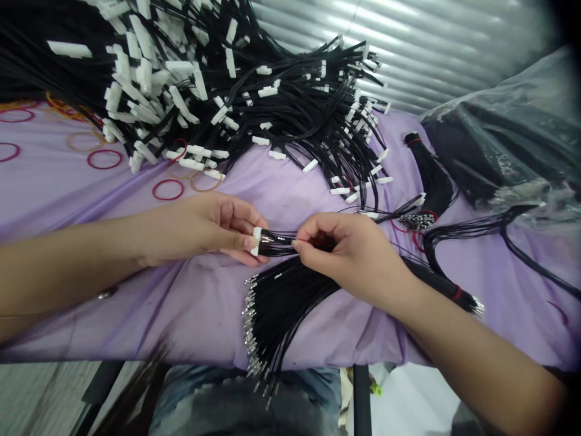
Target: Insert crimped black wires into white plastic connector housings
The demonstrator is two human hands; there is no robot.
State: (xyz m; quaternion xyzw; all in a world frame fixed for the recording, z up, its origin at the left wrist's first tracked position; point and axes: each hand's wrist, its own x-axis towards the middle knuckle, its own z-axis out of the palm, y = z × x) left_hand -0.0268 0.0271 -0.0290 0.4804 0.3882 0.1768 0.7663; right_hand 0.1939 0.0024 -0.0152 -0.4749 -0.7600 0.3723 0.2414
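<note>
My left hand (213, 229) pinches a small white connector (256, 241) between thumb and fingers, over the purple cloth (190, 303). Short black wires (279, 243) run from that connector to my right hand (349, 254), whose fingers are closed on them just right of the connector. Under both hands lies a loose bundle of black wires with metal tips (267, 315), fanned toward the table's near edge.
A big heap of black wires with white connectors (218, 85) fills the back of the table. Red and orange rubber bands (167, 189) lie on the cloth at left. A banded wire bundle (431, 181) and a clear plastic bag (512, 133) sit at right.
</note>
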